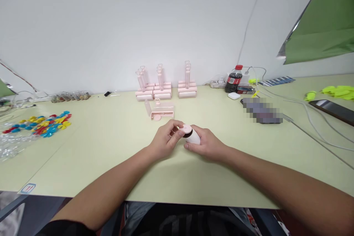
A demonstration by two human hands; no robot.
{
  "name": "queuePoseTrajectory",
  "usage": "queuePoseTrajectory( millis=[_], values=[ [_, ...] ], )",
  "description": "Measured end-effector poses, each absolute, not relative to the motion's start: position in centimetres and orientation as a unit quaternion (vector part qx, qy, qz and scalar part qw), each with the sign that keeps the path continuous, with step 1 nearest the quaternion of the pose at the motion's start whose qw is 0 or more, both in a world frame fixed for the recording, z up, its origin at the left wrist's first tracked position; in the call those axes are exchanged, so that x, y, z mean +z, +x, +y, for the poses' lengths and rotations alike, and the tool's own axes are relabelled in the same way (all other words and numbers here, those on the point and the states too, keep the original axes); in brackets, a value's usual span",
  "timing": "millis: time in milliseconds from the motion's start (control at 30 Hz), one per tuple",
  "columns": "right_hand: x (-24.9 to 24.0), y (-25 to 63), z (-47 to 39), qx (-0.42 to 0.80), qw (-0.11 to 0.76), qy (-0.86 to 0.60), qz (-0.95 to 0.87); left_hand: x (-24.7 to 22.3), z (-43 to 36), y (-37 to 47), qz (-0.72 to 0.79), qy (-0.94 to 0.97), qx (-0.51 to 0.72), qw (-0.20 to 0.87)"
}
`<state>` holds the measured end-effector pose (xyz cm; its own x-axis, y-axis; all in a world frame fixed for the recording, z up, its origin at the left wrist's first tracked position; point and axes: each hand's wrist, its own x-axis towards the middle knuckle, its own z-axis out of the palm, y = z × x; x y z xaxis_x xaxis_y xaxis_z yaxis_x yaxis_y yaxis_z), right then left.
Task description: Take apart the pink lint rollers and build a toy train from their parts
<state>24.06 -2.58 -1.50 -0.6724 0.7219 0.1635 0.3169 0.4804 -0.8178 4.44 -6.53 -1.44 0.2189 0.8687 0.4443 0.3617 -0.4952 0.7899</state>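
My right hand [208, 143] is wrapped round a white lint roll [194, 139], tilted above the table in front of me. Against its upper end, which shows a dark band, sits a round pink cap [187, 129]. The fingers and thumb of my left hand [168, 138] pinch this cap by its edge. Just beyond my hands lies a pink lint roller case [166, 114] with a see-through cover. A loose pink disc [157, 118] lies at its front, and a clear handle piece [148, 107] leans at its left.
Several pink lint rollers [162, 93] with upright handles stand by the wall. A cola bottle [233, 79], white case [233, 96], blurred-out object [261, 111], cables and phone [334, 110] are on the right. Colourful plastic pieces [49, 127] and bagged items [70, 96] lie left.
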Motion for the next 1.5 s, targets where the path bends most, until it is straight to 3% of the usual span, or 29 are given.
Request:
queuePoseTrajectory(
  millis=[500,700,867,967,1067,1167,1267,1500],
  values=[
    [-2.1,23.8,-2.7,0.465,0.296,-0.325,-0.768,-0.8,-7.3,5.3,0.485,0.744,0.397,0.231],
    [-2.3,23.7,-2.5,0.449,0.322,-0.35,-0.756,-0.9,-7.7,5.4,0.418,0.722,0.549,0.043],
    [-2.0,23.9,-2.6,0.451,0.325,-0.342,-0.758,1.0,-8.1,5.1,0.41,0.815,0.397,0.099],
    [-1.6,23.9,-2.7,0.446,0.313,-0.358,-0.758,2.2,-7.4,3.6,0.568,0.739,0.358,0.051],
    [-1.5,24.0,-2.7,0.463,0.312,-0.359,-0.749,2.4,-6.2,1.7,0.74,0.654,0.154,0.038],
    [-1.7,24.1,-2.6,0.488,0.312,-0.359,-0.732,1.6,-5.1,0.6,0.773,0.632,0.005,0.059],
    [-1.9,24.1,-2.6,0.493,0.313,-0.358,-0.729,0.7,-4.7,0.5,0.764,0.641,-0.025,0.075],
    [-1.9,24.2,-2.4,0.485,0.334,-0.34,-0.733,0.6,-5.2,1.3,0.743,0.666,0.034,0.065]
  ],
)
